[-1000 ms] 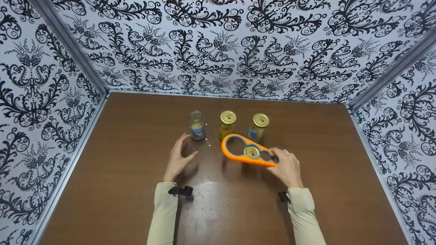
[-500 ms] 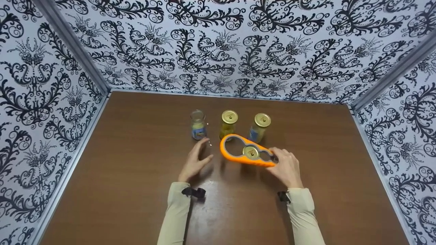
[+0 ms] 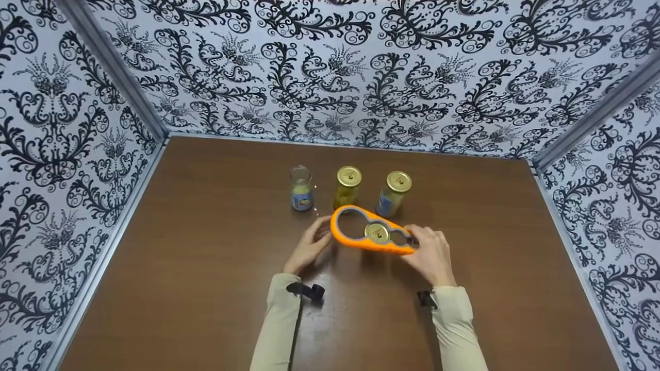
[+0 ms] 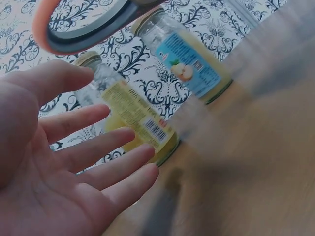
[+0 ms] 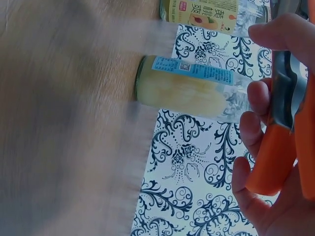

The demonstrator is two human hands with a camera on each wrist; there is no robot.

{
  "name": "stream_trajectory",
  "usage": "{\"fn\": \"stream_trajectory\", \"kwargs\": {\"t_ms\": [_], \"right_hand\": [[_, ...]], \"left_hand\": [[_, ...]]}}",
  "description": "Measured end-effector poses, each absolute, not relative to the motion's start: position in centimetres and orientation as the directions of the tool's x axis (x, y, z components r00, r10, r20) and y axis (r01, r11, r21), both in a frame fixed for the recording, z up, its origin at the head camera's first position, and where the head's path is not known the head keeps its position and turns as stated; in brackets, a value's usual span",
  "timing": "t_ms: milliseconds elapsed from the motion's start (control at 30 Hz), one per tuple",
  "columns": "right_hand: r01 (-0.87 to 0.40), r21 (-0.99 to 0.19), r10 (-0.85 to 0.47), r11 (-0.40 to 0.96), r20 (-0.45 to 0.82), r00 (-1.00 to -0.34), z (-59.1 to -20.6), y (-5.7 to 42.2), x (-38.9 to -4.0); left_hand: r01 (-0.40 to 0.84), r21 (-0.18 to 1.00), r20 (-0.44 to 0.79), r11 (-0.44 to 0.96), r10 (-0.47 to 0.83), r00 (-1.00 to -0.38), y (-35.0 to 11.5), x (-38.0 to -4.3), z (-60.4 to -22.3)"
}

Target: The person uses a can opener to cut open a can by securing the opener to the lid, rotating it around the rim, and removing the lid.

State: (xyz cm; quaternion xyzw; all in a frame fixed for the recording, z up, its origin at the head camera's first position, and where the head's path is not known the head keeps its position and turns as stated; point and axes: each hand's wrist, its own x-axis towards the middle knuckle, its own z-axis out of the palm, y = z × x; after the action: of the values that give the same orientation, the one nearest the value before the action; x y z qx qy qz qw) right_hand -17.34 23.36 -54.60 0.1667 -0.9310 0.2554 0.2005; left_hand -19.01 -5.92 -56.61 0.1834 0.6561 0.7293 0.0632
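My right hand (image 3: 430, 255) grips the narrow end of an orange jar opener (image 3: 374, 246) with grey-lined holes, held above the table. A gold lid (image 3: 377, 233) sits in its middle hole; no jar shows beneath it. My left hand (image 3: 308, 247) is by the opener's wide end; in the left wrist view its fingers (image 4: 106, 145) are spread and hold nothing. Behind stand a lidless jar (image 3: 301, 200) with a blue label, a gold-lidded jar (image 3: 346, 195) with a yellow label, and another gold-lidded jar (image 3: 389, 201) with a blue label.
Small wet spots (image 3: 316, 211) lie on the brown table (image 3: 206, 257) beside the lidless jar. A patterned wall (image 3: 330, 77) rises behind the table's back edge, with similar panels at both sides.
My left hand has moved right, from beside the lidless jar to the opener's wide end. The right hand and opener have shifted only slightly left.
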Motion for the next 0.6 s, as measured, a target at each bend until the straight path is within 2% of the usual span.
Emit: {"fn": "stream_trajectory", "kwargs": {"t_ms": [133, 300, 467, 600], "right_hand": [[-0.413, -0.414, -0.207, 0.811, 0.457, -0.865, -54.7, 23.1, -17.2], [-0.426, -0.418, -0.214, 0.802, 0.465, -0.859, -55.1, 22.7, -17.0], [-0.476, -0.406, -0.26, 0.78, 0.482, -0.837, -55.8, 22.2, -16.8], [-0.524, -0.389, -0.304, 0.758, 0.501, -0.811, -56.3, 21.7, -16.7]], "left_hand": [[0.147, 0.982, 0.179, -0.115, 0.356, -0.917, -5.0, -18.9, -56.6], [0.077, 0.989, 0.119, -0.127, 0.371, -0.921, -3.7, -18.6, -57.5], [0.005, 0.976, 0.092, -0.216, 0.391, -0.916, -2.4, -19.0, -59.2], [0.004, 0.983, 0.073, -0.186, 0.368, -0.927, -1.7, -19.2, -59.3]]}}
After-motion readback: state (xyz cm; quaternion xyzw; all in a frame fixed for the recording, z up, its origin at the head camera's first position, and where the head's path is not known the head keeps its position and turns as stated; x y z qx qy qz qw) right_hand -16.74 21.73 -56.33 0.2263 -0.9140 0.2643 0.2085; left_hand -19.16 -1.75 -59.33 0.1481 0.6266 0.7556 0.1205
